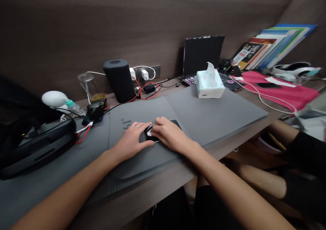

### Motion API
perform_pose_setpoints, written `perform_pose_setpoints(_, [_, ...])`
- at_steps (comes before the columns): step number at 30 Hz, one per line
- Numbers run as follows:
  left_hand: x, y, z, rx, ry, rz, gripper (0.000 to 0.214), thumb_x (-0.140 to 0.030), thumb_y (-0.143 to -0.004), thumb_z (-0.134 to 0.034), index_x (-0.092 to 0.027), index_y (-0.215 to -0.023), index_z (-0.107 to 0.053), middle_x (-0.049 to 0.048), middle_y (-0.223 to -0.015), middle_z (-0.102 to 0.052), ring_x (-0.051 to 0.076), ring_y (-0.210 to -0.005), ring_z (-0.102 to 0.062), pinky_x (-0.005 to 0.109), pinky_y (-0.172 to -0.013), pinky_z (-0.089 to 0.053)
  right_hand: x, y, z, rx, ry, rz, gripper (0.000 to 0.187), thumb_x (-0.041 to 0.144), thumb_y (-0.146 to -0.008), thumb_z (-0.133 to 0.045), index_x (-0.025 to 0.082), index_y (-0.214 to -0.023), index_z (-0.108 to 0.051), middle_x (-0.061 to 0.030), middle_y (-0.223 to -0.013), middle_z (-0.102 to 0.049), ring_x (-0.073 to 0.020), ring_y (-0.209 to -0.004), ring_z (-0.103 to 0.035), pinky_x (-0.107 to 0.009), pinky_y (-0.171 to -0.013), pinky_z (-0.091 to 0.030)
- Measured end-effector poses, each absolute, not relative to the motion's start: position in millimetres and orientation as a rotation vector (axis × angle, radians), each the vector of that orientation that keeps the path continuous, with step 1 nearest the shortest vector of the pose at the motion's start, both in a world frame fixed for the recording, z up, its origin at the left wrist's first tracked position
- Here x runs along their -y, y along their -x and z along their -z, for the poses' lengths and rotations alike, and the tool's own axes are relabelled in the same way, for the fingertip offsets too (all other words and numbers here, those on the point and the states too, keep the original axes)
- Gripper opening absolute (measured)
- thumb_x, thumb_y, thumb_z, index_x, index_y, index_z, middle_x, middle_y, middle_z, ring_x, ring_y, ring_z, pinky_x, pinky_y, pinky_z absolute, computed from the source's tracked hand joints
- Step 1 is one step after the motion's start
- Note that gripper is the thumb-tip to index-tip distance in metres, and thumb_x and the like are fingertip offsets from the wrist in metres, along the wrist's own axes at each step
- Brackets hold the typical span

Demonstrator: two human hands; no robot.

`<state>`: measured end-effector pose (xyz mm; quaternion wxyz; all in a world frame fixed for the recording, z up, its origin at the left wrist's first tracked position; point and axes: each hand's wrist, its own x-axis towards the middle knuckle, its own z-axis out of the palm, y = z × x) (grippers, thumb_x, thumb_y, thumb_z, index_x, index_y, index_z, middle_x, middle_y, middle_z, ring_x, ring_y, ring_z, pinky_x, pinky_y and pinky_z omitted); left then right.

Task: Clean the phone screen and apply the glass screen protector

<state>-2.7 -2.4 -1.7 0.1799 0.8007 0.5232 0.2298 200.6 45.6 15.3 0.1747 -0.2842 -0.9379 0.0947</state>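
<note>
A dark phone lies flat on a grey desk mat, mostly covered by my hands. My left hand, with a ring on one finger, holds the phone's left end between thumb and fingers. Over the middle of the phone, my right hand is closed, its fingertips pressed down. A small white piece, apparently tissue, shows under those fingertips; most of it is hidden.
A tissue pack sits on the mat before an open laptop. Behind my hands stand a black speaker, a glass jar and cables. A black headset lies left. Another person's legs are at right.
</note>
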Motion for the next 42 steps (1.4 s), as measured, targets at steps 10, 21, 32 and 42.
perform_pose_setpoints(10, [1, 5, 2, -1.472, -2.274, -0.661, 0.058, -0.043, -0.088, -0.069, -0.027, -0.140, -0.050, 0.0064, -0.134, -0.062, 0.028, -0.125, -0.053, 0.048, -0.108, -0.043, -29, -244, -12, 2.556, 0.957, -0.199, 0.029, 0.022, -0.102, -0.042, 0.015, -0.112, -0.068, -0.0138, -0.107, -0.064, -0.0257, -0.099, -0.055, -0.041, -0.088, -0.048])
perform_pose_setpoints(21, [1, 3, 3, -1.457, -2.312, -0.679, 0.052, -0.035, -0.088, -0.067, -0.022, -0.137, -0.053, 0.0079, -0.134, -0.063, 0.028, -0.124, -0.054, 0.046, -0.107, -0.044, 6, -201, -6, 2.541, 0.866, -0.244, 0.055, 0.055, -0.094, -0.057, 0.013, -0.130, -0.058, -0.0164, -0.129, -0.062, -0.0317, -0.126, -0.051, -0.049, -0.108, -0.043])
perform_pose_setpoints(32, [-1, 4, 1, -1.450, -2.336, -0.683, 0.058, -0.040, -0.087, -0.071, -0.021, -0.138, -0.052, 0.0087, -0.134, -0.063, 0.029, -0.123, -0.054, 0.047, -0.107, -0.043, 7, -218, -6, 2.509, 1.144, 0.020, 0.064, 0.065, -0.092, -0.050, 0.011, -0.124, -0.061, -0.0200, -0.120, -0.065, -0.0354, -0.112, -0.061, -0.050, -0.094, -0.053])
perform_pose_setpoints(42, [0, 4, 2, -1.441, -2.340, -0.690, 0.055, -0.039, -0.088, -0.068, -0.018, -0.136, -0.053, 0.0101, -0.134, -0.063, 0.028, -0.122, -0.054, 0.047, -0.107, -0.044, 2, -207, -10, 2.505, 1.050, -0.167, 0.046, 0.056, -0.094, -0.057, 0.017, -0.116, -0.062, -0.0129, -0.120, -0.066, -0.0290, -0.111, -0.062, -0.044, -0.094, -0.053])
